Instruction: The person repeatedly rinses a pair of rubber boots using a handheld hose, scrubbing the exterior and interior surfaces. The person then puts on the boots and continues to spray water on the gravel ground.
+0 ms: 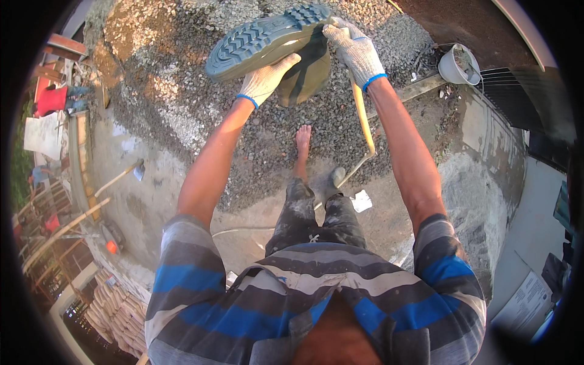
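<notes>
A rubber boot [261, 45] is held up over the gravel, its blue-grey treaded sole turned upward and its dark olive shaft [307, 76] hanging below. My left hand [267, 79], in a white knitted glove with a blue cuff, grips the boot's side; the thumb shows and the other fingers are hidden behind it. My right hand [354, 50], gloved the same way, is closed on the heel end. Below, my left foot [303, 139] is bare on the gravel, while a grey boot [337, 176] covers my right foot.
Gravel [243, 152] spreads ahead of me, with a yellow tube [360, 112] across it. A white bucket [459, 66] stands at far right. On the left lie a long-handled tool [139, 170] and stacked bags [118, 316]. Another person [52, 100] in red is farther off.
</notes>
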Tool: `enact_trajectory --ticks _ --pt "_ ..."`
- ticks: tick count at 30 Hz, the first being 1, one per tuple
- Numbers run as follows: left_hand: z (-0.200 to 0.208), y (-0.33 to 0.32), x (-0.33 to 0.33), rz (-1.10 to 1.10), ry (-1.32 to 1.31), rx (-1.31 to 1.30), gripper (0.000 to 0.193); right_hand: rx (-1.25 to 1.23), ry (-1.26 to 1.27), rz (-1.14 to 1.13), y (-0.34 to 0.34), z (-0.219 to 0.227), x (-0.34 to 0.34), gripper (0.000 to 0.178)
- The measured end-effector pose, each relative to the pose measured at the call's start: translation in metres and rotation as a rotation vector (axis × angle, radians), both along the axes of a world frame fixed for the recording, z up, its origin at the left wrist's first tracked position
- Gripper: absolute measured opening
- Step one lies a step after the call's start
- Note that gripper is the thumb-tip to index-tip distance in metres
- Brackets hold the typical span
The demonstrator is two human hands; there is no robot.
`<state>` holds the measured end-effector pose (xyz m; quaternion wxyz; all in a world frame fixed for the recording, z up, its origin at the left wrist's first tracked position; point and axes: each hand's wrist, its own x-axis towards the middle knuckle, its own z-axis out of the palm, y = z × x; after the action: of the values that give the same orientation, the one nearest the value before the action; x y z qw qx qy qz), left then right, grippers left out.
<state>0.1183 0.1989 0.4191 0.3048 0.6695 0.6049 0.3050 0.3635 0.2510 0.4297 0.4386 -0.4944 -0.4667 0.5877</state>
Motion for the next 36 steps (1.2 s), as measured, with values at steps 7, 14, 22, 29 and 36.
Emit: enact_trajectory --ticks 7,14,22,29,36 --pt "-0.017 -0.027 0.010 0.395 -0.810 -0.061 0.054 0.028 -0.610 0.071 -0.058 -0.026 0.035 0.053" --pt "0.003 -0.046 -0.030 0.248 -1.388 -0.258 0.065 0.019 -0.926 0.268 -0.207 -0.057 0.110 0.039" --pt "-0.039 -0.105 -0.049 0.294 -1.558 -0.200 0.075 0.072 -0.873 0.124 -0.299 0.032 0.133 0.040" --pt "-0.111 -0.147 -0.033 0.500 -1.494 0.019 0.072 0.187 -0.804 -0.032 -0.342 0.083 0.132 0.039" --pt "-0.115 -0.196 0.031 0.521 -1.476 -0.129 0.073 0.132 -0.704 0.088 -0.368 0.122 0.111 0.029"
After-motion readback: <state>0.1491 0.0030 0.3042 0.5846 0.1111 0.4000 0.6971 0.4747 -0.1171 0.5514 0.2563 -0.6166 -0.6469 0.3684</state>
